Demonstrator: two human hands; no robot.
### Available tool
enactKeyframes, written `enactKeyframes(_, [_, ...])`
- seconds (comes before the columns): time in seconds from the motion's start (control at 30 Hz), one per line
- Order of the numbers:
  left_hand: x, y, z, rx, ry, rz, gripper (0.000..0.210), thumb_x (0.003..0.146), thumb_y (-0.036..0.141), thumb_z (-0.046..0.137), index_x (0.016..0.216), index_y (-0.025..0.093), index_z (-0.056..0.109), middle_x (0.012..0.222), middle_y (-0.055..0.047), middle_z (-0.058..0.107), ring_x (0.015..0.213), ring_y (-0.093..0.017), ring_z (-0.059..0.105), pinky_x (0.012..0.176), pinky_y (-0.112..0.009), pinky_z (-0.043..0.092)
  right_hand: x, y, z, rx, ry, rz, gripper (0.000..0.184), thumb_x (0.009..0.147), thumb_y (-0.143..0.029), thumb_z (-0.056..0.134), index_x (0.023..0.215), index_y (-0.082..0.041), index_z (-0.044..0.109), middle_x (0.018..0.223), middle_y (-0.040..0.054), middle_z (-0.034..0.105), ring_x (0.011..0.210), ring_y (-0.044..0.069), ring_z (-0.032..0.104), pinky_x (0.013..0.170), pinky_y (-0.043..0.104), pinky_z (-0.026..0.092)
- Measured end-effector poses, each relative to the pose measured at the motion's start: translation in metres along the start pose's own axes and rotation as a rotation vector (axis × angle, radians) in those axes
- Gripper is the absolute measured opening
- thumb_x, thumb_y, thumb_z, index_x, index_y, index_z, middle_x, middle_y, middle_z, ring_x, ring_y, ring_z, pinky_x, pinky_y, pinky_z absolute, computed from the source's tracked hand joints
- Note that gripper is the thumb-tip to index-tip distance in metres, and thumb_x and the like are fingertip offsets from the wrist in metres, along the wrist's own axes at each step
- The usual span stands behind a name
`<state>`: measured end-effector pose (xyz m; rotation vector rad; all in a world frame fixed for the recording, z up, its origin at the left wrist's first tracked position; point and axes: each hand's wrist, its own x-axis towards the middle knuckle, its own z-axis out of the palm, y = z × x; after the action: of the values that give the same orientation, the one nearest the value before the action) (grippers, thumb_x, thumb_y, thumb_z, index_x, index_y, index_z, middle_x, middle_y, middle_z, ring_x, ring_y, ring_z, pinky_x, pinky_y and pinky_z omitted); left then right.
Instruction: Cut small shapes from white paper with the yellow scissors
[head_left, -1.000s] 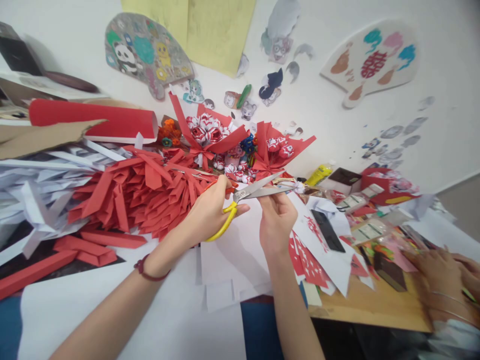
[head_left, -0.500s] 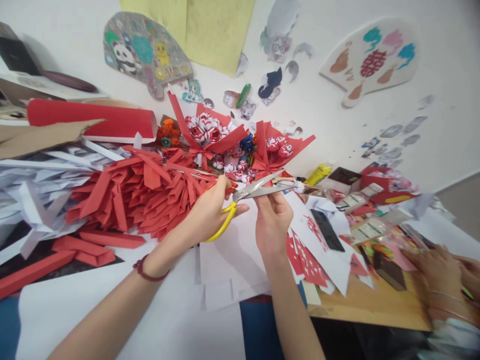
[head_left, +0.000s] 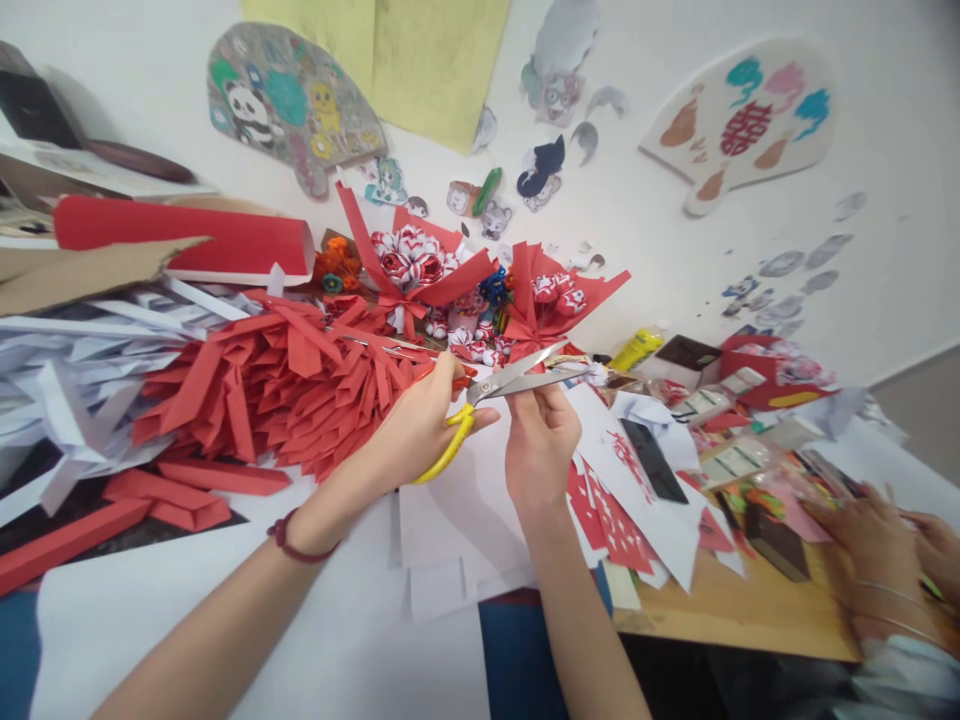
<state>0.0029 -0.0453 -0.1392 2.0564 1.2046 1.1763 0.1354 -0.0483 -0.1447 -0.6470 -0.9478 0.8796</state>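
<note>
My left hand (head_left: 420, 425) is closed around the handles of a pair of scissors (head_left: 495, 384), one loop yellow and the other reddish. The metal blades point right and stand slightly apart. Just beneath the blades, my right hand (head_left: 541, 448) has thumb and fingers pinched together; whatever is in the pinch is too hidden to make out. White paper sheets (head_left: 457, 520) lie below both hands. Left of the scissors is a big heap of folded red paper strips (head_left: 300, 390), with folded white strips (head_left: 67, 400) beside it.
Two red-wrapped bouquets (head_left: 420, 275) stand against the wall. A red roll (head_left: 187, 238) lies at the back left. To the right are a black phone (head_left: 652, 460), red cut papers (head_left: 619, 520) and a yellow bottle (head_left: 637, 348). Another person's hands (head_left: 874, 535) work at the far right.
My right hand has shifted very slightly left under the blades. The scissors look almost unchanged. The other person's hands at the right have moved a little.
</note>
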Motion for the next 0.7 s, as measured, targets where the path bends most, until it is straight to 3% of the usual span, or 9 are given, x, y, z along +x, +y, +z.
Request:
enactKeyframes(0.3, [-0.0024,-0.0044,0.0021,0.036,-0.018,0.017,0.031,0.087,0.042,0.055,0.093,0.021,0.032,0.082,0.0,0.05,0.067,-0.015,0.046,0.062,-0.027,0.036,-0.0001,0.0022,-0.0002,0.062,-0.028,0.006,0.014,0.078,-0.023,0.072,0.09,-0.019,0.068,0.094,0.0033,0.071,0.092,0.015,0.066,0.093,0.034,0.049])
enactKeyframes(0.7, [-0.0017,-0.0074,0.004,0.028,-0.011,0.052,0.031,0.088,0.042,0.054,0.094,0.021,0.031,0.083,0.0,0.05,0.067,-0.014,0.045,0.062,-0.027,0.036,0.0007,0.005,-0.0015,0.032,0.002,-0.004,0.017,0.075,-0.025,0.074,0.09,-0.019,0.068,0.095,0.004,0.07,0.092,0.016,0.065,0.094,0.035,0.049])
